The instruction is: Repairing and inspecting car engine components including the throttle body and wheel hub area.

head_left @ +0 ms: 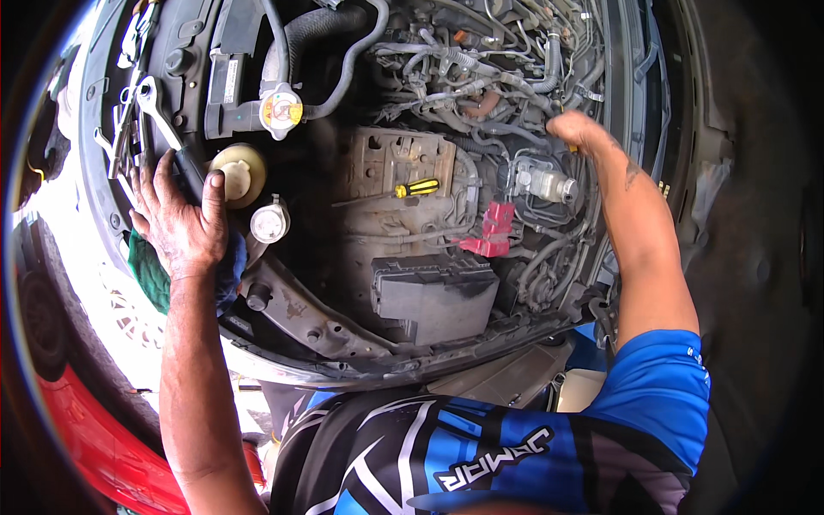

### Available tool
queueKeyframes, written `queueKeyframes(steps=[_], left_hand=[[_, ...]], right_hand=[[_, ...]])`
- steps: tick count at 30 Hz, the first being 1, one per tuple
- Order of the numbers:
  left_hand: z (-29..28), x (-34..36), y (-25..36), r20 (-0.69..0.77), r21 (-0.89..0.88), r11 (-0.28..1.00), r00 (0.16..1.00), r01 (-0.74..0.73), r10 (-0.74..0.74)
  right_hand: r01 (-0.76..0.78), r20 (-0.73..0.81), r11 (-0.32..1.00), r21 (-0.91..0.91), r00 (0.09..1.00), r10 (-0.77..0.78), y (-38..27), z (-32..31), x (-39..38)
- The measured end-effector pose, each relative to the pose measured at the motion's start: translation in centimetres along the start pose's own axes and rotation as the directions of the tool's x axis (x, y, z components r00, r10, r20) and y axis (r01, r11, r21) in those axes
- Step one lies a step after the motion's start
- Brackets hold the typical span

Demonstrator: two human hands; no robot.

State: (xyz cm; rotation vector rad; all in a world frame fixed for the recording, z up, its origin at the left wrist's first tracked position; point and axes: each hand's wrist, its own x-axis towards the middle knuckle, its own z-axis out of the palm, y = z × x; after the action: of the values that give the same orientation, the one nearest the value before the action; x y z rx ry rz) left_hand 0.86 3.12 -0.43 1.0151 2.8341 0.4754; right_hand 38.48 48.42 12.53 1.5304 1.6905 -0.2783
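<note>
My left hand (pixel 182 219) lies with fingers spread on the front edge of the engine bay. It rests against the dark handle of a ratchet (pixel 160 110) and on a green and blue cloth (pixel 151 268). Far to the right, my right hand (pixel 577 130) reaches in among hoses and wiring (pixel 524 90) at the rear of the engine bay. Its fingers are mostly hidden, so what they touch does not show. A screwdriver with a yellow and black handle (pixel 418 188) lies on the rusty battery tray (pixel 403 163) between my hands.
Beside the ratchet lie several metal tools (pixel 118 142). Nearby are the radiator cap (pixel 281 110), a cream reservoir cap (pixel 239 177) and a white-capped filler (pixel 269 223). A dark fuse box (pixel 433 300), red terminal cover (pixel 492 232) and brake fluid reservoir (pixel 545 184) stand closer to my body.
</note>
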Motion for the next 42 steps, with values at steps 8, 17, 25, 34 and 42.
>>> queueKeyframes(steps=[8,17,25,34,42], left_hand=[[-0.2,0.1,0.1,0.006,0.032,0.999,1.0,-0.008,0.008],[-0.6,0.2,0.6,0.038,0.033,0.999,0.999,0.034,-0.035],[-2.5,0.3,1.4,0.131,-0.02,0.995,0.987,0.096,-0.093],[-3.1,0.3,0.7,0.163,-0.14,0.984,0.983,0.106,-0.083],[-2.7,-0.3,-0.1,0.019,-0.345,0.934,0.996,0.09,-0.089]], right_hand=[[-0.052,-0.26,0.971,-0.235,0.965,-0.012,4.7,3.3,-0.1],[-0.162,0.061,0.933,0.322,0.987,0.15,2.2,0.3,2.2],[-0.087,-0.225,0.981,-0.173,0.973,0.046,4.6,4.1,1.5],[0.111,-0.284,0.994,-0.024,0.952,-0.113,0.2,0.2,-10.4],[0.788,-0.353,0.594,0.165,0.609,-0.71,-13.1,6.6,-24.3]])
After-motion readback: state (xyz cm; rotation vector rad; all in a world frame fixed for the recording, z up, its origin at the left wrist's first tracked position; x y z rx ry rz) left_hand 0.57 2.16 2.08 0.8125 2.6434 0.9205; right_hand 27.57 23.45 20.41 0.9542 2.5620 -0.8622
